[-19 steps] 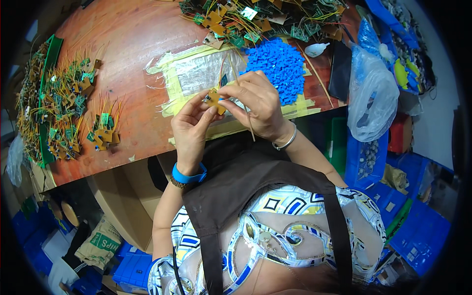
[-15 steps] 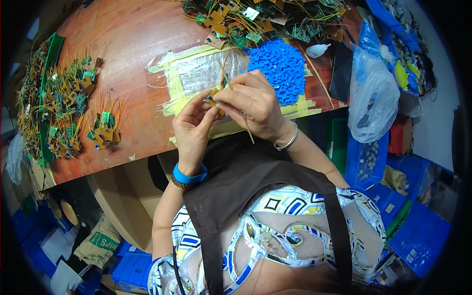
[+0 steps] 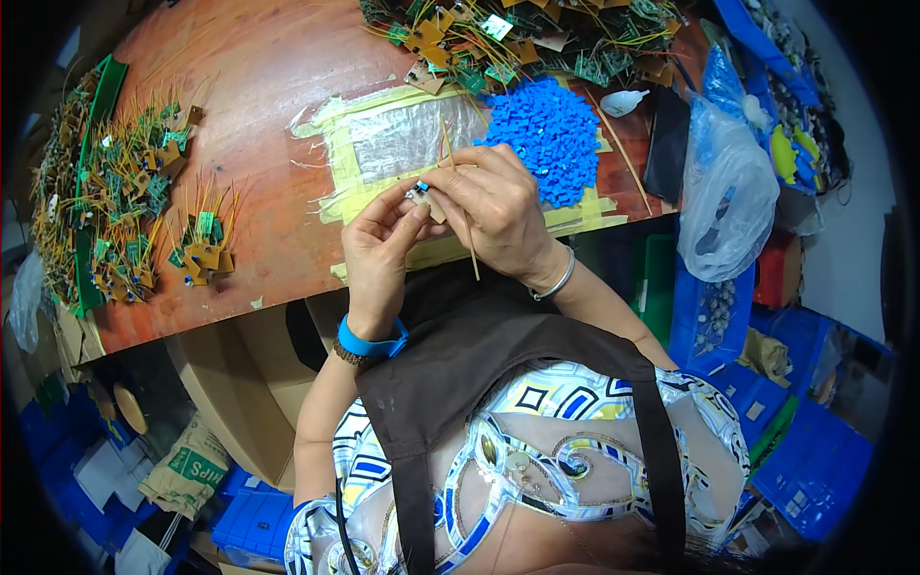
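Head view: a small tan circuit board (image 3: pixel 436 207) sits between the two hands above the near edge of the table, and much of it is hidden by fingertips, so its full outline and any wires on it cannot be made out. At its upper left corner are a dark part and a small bright blue piece (image 3: pixel 423 186), too small to tell whether the blue one is seated or only touching. The board lies between the thumb and bent forefinger of the left hand (image 3: pixel 377 246), which pinch it from the left; that hand's other fingers curl behind, partly out of sight. The right hand (image 3: pixel 500 209) has its thumb and forefinger drawn together at the board's upper right side, their tips close to the blue piece; what exactly those tips press cannot be told. A thin tan stick (image 3: pixel 474 254) is gripped in the right hand, its middle covered by the fingers, its ends showing above and below. Just beyond the hands is clear film (image 3: pixel 402 139) framed by yellow tape (image 3: pixel 339 192), with a heap of blue pieces (image 3: pixel 548 144) to its right. Wired boards (image 3: pixel 537 38) pile up farther off, cut by the upper edge; more wired clusters (image 3: pixel 134 196) stand at left along a green strip (image 3: pixel 100 192), whose outer side fades toward the dark rim.
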Demonstrator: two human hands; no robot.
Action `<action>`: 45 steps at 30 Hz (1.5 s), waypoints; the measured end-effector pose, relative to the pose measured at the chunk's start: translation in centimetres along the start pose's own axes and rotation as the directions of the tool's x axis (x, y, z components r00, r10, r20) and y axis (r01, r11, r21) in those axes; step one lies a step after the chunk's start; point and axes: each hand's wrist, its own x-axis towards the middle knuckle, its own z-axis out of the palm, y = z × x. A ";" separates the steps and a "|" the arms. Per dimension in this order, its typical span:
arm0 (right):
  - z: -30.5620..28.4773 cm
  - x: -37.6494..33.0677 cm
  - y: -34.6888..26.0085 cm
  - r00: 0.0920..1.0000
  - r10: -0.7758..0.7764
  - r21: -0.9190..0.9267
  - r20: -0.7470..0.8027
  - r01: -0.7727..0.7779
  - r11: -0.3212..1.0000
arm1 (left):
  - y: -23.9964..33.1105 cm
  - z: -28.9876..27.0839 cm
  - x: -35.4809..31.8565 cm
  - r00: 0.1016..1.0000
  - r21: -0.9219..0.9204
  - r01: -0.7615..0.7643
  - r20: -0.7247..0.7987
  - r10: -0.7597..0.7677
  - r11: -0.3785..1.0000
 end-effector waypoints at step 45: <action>0.4 0.2 -0.4 0.995 0.084 0.144 -0.060 -0.075 0.987 | -0.1 -0.1 0.1 0.992 0.093 -0.125 0.040 0.122 0.988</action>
